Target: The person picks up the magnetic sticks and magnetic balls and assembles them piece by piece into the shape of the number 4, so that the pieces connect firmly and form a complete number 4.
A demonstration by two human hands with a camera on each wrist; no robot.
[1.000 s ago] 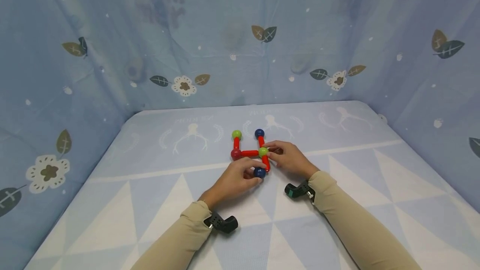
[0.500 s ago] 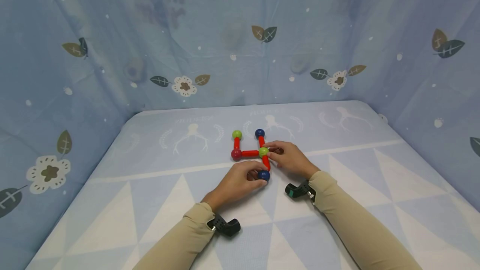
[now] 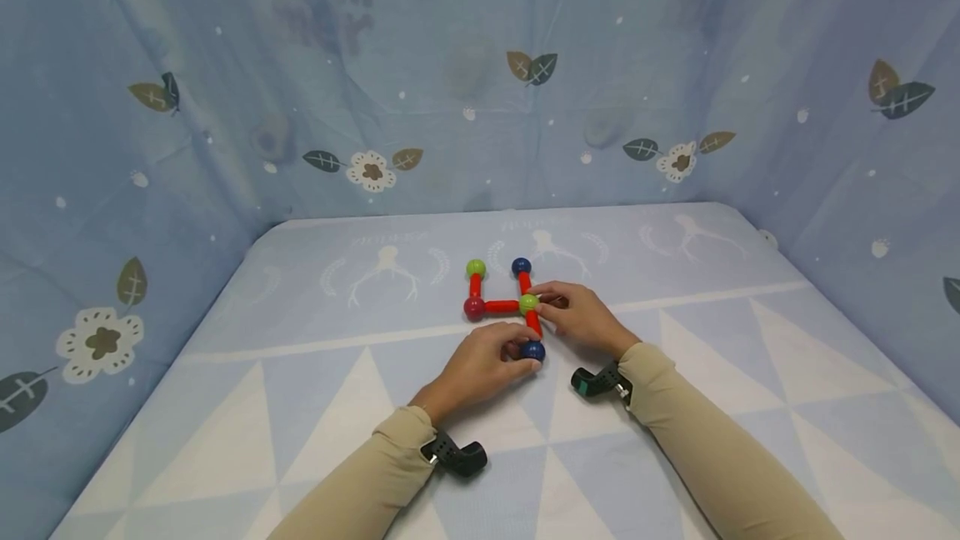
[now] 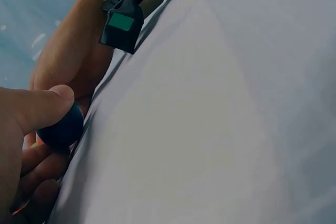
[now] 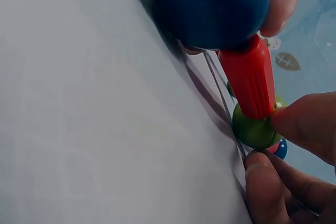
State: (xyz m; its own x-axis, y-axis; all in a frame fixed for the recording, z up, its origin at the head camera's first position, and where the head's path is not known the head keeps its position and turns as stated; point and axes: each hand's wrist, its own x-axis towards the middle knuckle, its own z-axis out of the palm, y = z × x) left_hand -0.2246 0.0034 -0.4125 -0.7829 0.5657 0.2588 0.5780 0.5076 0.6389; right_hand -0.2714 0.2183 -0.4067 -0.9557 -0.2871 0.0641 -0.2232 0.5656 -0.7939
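Hands [image 3: 525, 332] on blue ball [image 3: 533, 350]; green ball [image 3: 528, 303]

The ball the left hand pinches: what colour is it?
Dark blue ball, clearest in the right wrist view.

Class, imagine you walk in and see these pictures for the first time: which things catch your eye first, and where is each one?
The bright figure of red rods and coloured balls stands out mid-sheet on the pale blue bedsheet. The left hand pinches the near blue ball, and the right hand holds the green ball at the joint. Leaf-and-flower curtains hang behind.
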